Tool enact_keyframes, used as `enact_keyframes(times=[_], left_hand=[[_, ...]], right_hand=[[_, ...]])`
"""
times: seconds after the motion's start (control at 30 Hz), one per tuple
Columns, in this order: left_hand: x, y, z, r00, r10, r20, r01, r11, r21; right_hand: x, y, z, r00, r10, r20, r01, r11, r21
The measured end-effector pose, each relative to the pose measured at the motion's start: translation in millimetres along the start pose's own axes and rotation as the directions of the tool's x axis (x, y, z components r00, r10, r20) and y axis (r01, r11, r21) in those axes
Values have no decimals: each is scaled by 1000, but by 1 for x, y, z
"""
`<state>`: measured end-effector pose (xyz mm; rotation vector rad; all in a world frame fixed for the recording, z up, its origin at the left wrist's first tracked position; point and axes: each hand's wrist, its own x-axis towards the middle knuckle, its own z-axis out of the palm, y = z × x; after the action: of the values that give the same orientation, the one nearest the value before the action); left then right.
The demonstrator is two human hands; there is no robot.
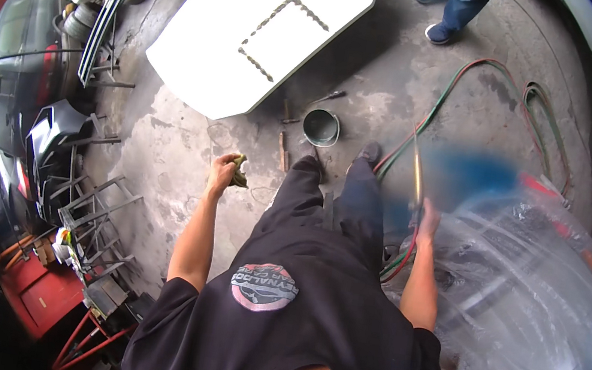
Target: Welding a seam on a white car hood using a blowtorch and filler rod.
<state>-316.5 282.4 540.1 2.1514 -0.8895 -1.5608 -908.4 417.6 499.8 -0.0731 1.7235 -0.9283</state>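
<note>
My left hand is closed around a crumpled yellowish-green rag, held out to the left over the concrete floor. On the other side, my right hand grips a brass gas torch by its handle; its long tube points away from me. Red and green hoses run from the torch and loop over the floor to the right. Ahead of me lies a large white panel with dark blotches in a broken, three-sided outline. A dark bucket stands by my feet.
Beside the bucket lie a hammer, a wood-coloured tool and a dark-handled tool. A plastic-covered car is close on my right. Metal stands and car parts line the left. Another person's legs show beyond.
</note>
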Motion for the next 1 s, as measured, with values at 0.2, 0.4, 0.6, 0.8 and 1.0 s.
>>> enact_keyframes(times=[0.2, 0.4, 0.6, 0.8, 1.0], left_hand=[[11, 42, 31, 997, 63, 50, -60, 997, -56], [39, 54, 46, 987, 89, 132, -60, 975, -212], [95, 49, 68, 972, 57, 229, 22, 944, -330], [129, 53, 105, 908, 13, 418, 141, 932, -335], [156, 8, 147, 824, -158, 545, 405, 836, -369]], right_hand=[[25, -43, 16, 994, -64, 90, 79, 980, -184], [1, -35, 40, 995, -66, -75, 59, 994, -96], [-32, -3, 64, 970, -109, -215, 99, 994, -56], [-8, 59, 83, 881, 152, -448, -135, 988, 69], [106, 120, 117, 946, 165, -278, -151, 986, 70]])
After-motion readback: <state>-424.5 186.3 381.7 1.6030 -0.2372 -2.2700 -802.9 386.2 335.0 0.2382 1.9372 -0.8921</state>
